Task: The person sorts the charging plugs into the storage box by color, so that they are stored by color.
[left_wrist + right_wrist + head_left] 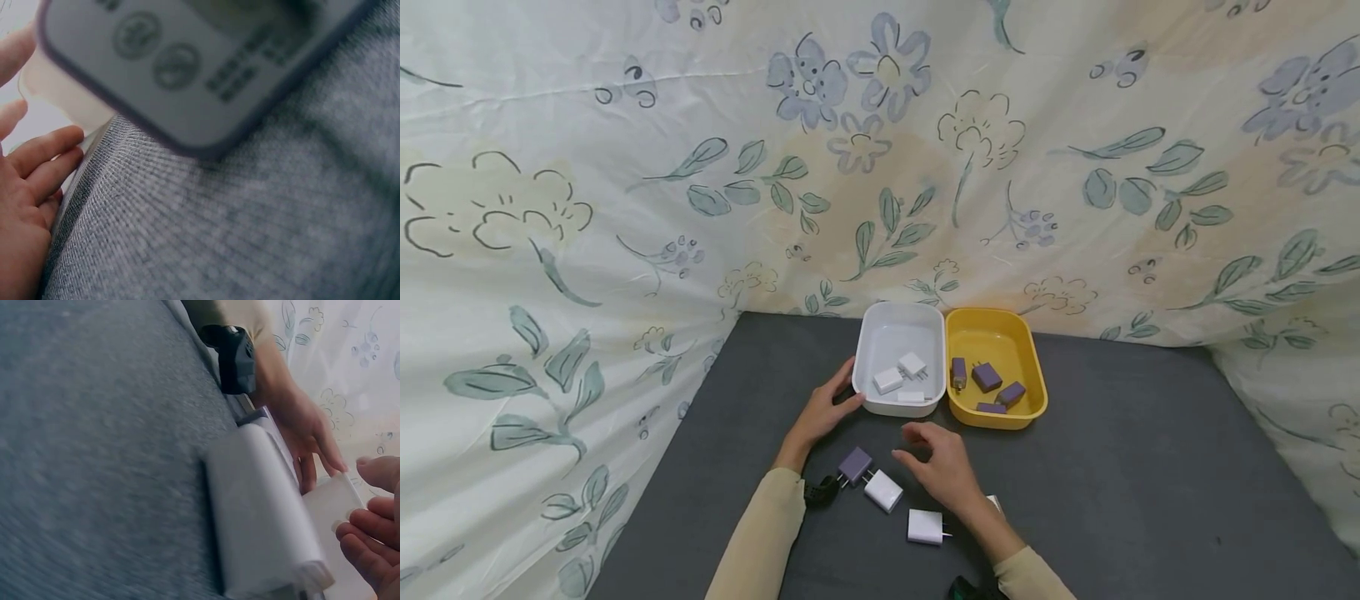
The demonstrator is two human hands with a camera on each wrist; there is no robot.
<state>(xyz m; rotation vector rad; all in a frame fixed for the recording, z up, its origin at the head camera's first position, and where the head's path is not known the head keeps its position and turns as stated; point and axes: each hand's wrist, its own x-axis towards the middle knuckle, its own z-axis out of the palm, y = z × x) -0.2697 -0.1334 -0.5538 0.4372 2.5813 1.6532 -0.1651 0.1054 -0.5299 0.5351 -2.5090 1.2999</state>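
Seen from the head, the left hand (pixel 822 412), fingers outstretched, touches the white bin (pixel 891 333) at eleven o'clock from the right hand (pixel 942 463), whose parted thumb and curved fingers hold nothing, with a purple charger (pixel 855 465) at its nine o'clock.

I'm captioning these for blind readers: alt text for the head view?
A left hand touches a white rectangular plastic bin holding three boxy white plug adapters; the right hand, seemingly empty, is in front. A yellow rectangular plastic bin alongside holds four purple plug adapters. A purple adapter and white adapters lie loose on a dark grey tabletop.
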